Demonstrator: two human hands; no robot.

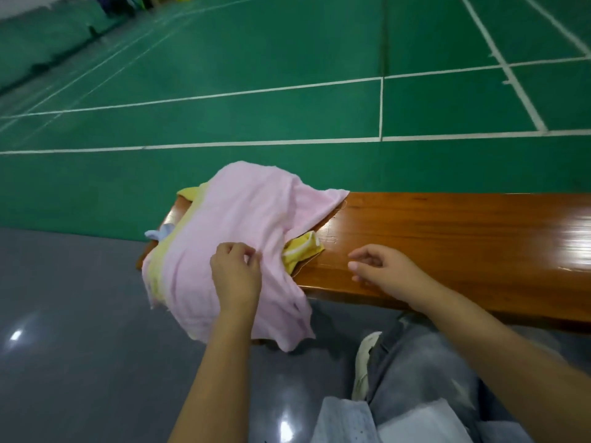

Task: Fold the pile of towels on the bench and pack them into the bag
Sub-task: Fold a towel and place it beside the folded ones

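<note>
Pink towel (243, 231): lying atop towel pile at desk (447, 238) left end, near edge hanging off. Soft, light, limp; best taking by corners. Left hand (236, 273) pinching its cloth. Right hand (380, 270) hovering over desk beside pile, fingers loosely curled, holding nothing. Bag not showing.
</note>
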